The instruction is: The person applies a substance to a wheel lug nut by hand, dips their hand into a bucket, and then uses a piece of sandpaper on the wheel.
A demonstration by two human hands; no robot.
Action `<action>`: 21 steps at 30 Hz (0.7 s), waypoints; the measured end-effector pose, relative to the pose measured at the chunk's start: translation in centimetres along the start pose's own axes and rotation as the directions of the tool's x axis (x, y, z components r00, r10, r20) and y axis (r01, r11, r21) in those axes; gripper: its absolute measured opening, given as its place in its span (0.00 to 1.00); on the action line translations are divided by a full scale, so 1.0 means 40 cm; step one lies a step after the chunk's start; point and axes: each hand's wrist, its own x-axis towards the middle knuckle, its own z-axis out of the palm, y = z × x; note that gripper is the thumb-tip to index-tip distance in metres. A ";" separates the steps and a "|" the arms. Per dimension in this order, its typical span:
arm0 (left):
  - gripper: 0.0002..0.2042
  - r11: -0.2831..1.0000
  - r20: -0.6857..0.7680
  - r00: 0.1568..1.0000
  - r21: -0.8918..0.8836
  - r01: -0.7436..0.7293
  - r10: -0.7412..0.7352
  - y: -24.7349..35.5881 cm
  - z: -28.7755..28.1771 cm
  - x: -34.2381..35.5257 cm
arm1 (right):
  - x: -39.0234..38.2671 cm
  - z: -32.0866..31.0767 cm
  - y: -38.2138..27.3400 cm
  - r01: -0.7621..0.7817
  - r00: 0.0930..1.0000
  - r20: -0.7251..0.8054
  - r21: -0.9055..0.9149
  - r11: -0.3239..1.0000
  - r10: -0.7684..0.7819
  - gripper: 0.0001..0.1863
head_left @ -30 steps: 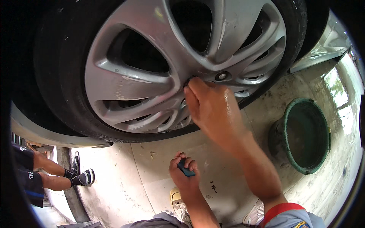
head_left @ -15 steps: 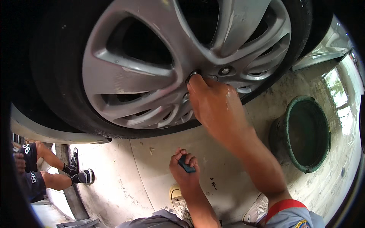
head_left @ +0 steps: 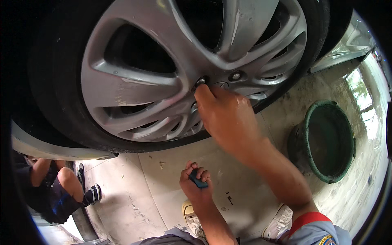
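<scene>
A silver alloy car wheel (head_left: pixel 143 90) with a black tyre (head_left: pixel 61 81) fills the upper part of the view. My right hand (head_left: pixel 228 114) reaches to its hub, fingers bent in just below a wheel nut (head_left: pixel 200 81) in its recess. The back of the hand hides the fingertips and anything pinched there. Another wheel nut (head_left: pixel 235 76) shows to the right, past the partly covered centre cap (head_left: pixel 222 85). Lower down, away from the wheel, my left hand (head_left: pixel 194 190) is closed, palm up, around a small dark teal block (head_left: pixel 197 179).
A dark green tub (head_left: pixel 309 157) stands on the tiled floor (head_left: pixel 163 179) to the right. At the left, another person (head_left: pixel 61 188) crouches beyond the car's body edge (head_left: pixel 61 149). My shoes (head_left: pixel 281 220) are below my hands.
My right fingertips have shifted slightly down off the wheel nut, which now shows. The left hand keeps the teal block. The other person has bent down, with arms now in view.
</scene>
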 end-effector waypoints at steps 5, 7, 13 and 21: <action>0.08 1.000 -0.036 0.999 -0.023 0.003 -0.004 -0.010 0.003 -0.005 | -0.013 0.012 0.003 0.047 0.998 -0.051 -0.012 0.999 -0.048 0.10; 0.08 1.000 -0.004 1.000 0.028 0.003 -0.003 -0.017 0.012 -0.003 | -0.017 0.015 -0.001 0.036 0.998 -0.051 0.008 0.999 -0.036 0.10; 0.09 1.000 -0.007 1.000 0.013 -0.006 0.006 -0.005 0.006 -0.002 | -0.014 -0.073 0.018 -0.598 0.777 0.564 0.521 0.609 0.280 0.19; 0.08 0.999 0.009 0.999 -0.001 0.039 -0.039 -0.014 0.002 0.002 | -0.017 0.046 0.030 -0.499 0.685 0.621 0.017 -0.867 -0.382 0.21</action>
